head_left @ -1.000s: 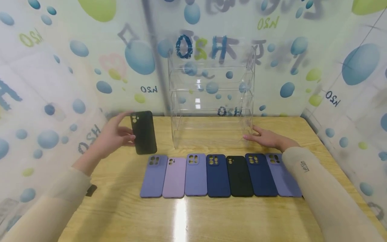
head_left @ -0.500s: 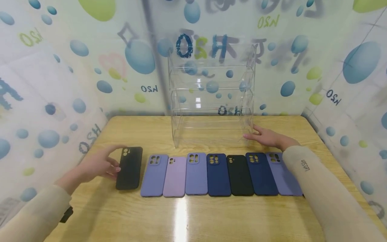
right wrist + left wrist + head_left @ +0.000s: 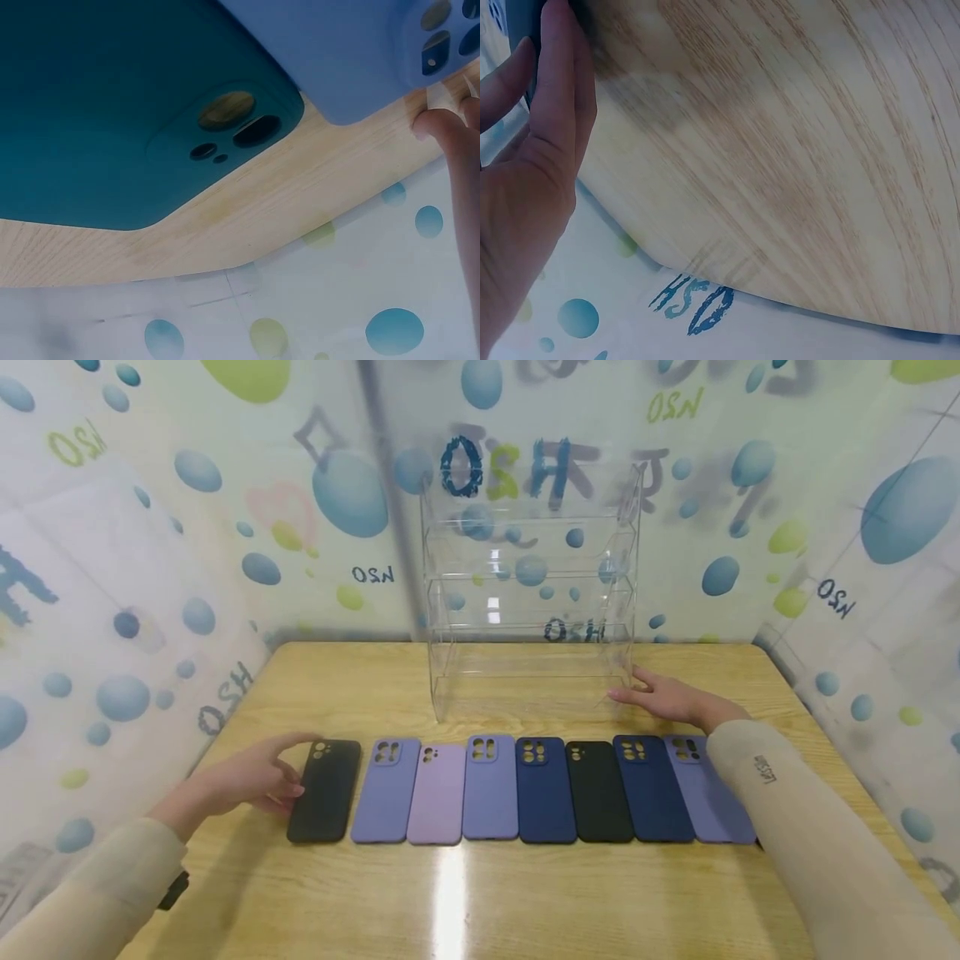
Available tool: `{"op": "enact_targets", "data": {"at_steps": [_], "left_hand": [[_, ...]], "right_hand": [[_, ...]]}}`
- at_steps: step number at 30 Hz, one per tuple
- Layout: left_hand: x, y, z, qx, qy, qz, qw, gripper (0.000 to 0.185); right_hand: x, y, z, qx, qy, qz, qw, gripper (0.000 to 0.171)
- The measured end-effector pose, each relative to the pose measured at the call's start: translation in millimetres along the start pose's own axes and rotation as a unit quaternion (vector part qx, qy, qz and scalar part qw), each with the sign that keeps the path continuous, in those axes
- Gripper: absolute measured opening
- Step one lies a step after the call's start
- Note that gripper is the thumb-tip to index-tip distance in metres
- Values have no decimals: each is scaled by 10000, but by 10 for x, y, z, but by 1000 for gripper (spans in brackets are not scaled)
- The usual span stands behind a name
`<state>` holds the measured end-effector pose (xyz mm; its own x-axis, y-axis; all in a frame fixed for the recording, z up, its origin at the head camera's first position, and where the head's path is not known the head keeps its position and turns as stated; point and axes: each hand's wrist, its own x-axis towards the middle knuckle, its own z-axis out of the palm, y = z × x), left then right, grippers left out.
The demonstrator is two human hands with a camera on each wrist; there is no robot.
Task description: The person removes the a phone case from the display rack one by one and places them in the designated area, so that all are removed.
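Wooden table (image 3: 525,902), bubble-print backdrop. Left hand (image 3: 251,775) fingers straight, loosely together, touching the black phone case (image 3: 326,791), which lies flat at the left end of the case row. Right hand (image 3: 667,697) flat, fingers relaxed, against the clear acrylic rack (image 3: 528,602) base, far right.

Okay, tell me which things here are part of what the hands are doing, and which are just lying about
In use:
- left hand, touching the black case at the row's left end
- right hand, resting against the clear rack

Lying about:
- the other seven cases in the row
- table
- bubble-print curtain
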<state>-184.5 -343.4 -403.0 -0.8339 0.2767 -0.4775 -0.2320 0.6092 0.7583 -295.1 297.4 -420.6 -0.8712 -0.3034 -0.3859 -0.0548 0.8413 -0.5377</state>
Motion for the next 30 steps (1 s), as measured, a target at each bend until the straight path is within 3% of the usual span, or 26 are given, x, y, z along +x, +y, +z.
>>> {"op": "enact_targets", "data": {"at_steps": [8, 16, 30], "left_hand": [[29, -23, 23, 65, -85, 85, 9999, 94], [122, -94, 47, 61, 85, 173, 9998, 86], [149, 37, 92, 422, 238, 120, 9988, 71]], "right_hand": [[29, -2, 15, 70, -21, -41, 10000, 108], [26, 13, 17, 53, -38, 4, 10000, 108], [-19, -7, 11, 94, -50, 9, 9999, 107]]}}
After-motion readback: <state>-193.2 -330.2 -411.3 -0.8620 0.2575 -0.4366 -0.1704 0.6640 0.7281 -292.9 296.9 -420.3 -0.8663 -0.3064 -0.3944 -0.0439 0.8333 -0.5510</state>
